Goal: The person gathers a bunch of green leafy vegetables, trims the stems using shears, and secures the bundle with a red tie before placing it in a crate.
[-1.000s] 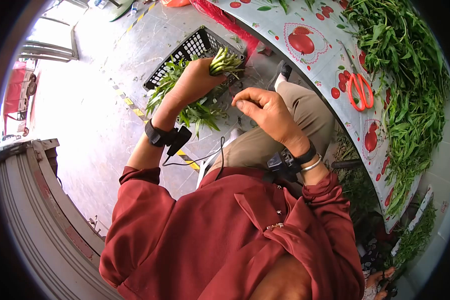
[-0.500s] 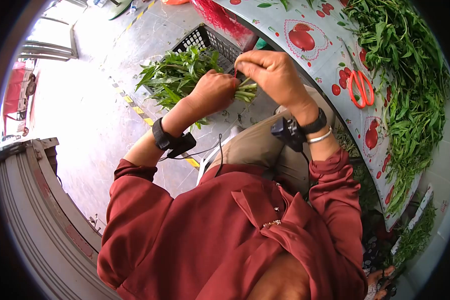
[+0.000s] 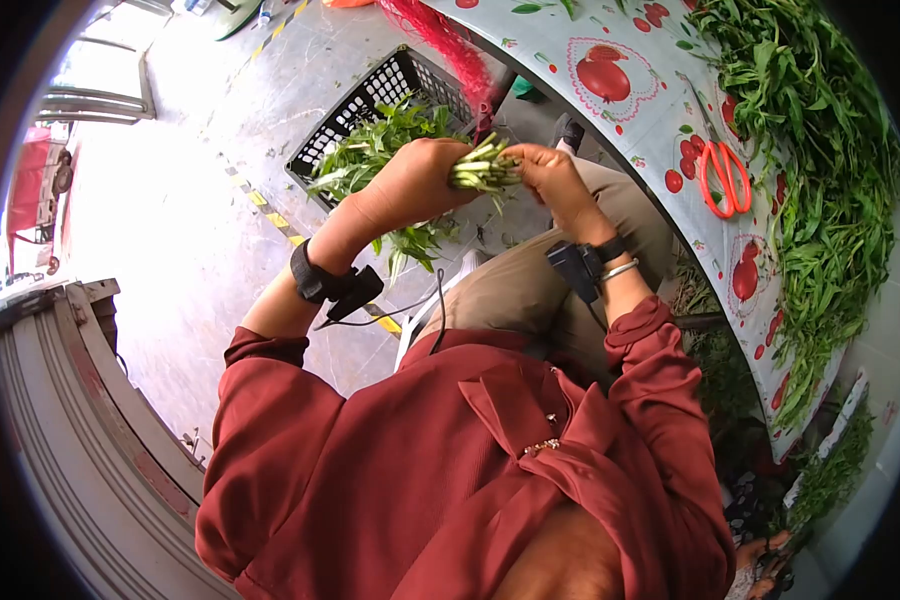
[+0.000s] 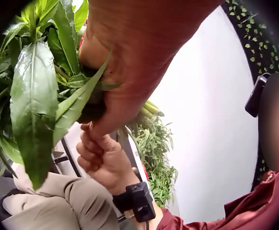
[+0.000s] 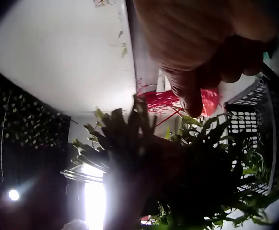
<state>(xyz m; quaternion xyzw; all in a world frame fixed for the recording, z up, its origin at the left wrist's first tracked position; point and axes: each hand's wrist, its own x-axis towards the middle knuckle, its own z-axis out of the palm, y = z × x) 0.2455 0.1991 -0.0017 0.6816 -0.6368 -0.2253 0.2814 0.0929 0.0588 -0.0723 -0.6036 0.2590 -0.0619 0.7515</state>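
My left hand (image 3: 415, 180) grips a bunch of long-leaved greens (image 3: 485, 167), its pale cut stem ends sticking out toward the right. Broad green leaves (image 4: 34, 100) hang on the other side of that fist in the left wrist view. Close by the stem ends is my right hand (image 3: 560, 185), thumb and forefinger brought together and the other fingers curled. A thin red string (image 5: 170, 116) runs from its fingertips to the bunch in the right wrist view. How the string passes round the stems is hidden by the left hand.
Below the hands a black plastic crate (image 3: 400, 75) stands on the floor. Red strands (image 3: 450, 50) hang at the edge of the cloth-covered table (image 3: 660, 100). On it lie orange-handled scissors (image 3: 725, 180) and a large heap of greens (image 3: 820, 180).
The right hand came up to the bunch with red string showing between the hands, then moved down and right beside the stem ends. The left hand has turned the bunch while keeping its grip.
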